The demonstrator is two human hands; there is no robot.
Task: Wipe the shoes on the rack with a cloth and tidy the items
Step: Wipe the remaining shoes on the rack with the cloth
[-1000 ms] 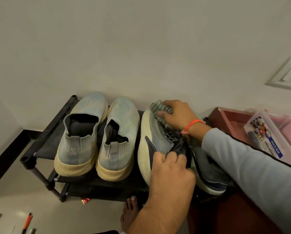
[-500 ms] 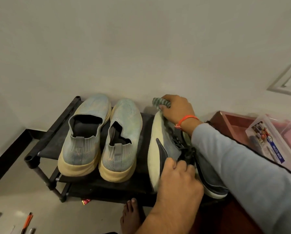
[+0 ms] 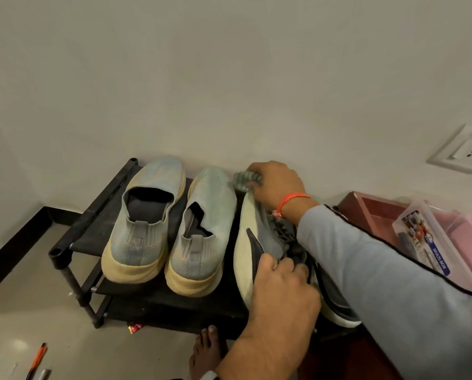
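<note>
Over the last second the left hand [image 3: 281, 283] has tipped the grey lace-up sneaker [image 3: 256, 237] onto its side (white sole facing left), while the right hand [image 3: 278, 185] slid the striped cloth [image 3: 244, 181] toward the toe.

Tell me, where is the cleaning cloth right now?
The cloth is in the right hand, at the toe of the tilted grey shoe, near the wall.

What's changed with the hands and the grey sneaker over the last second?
The right hand slid the cloth from the laces up to the toe of the grey sneaker, which tipped further onto its side. The left hand still grips its heel; the blue pair stayed put.
</note>
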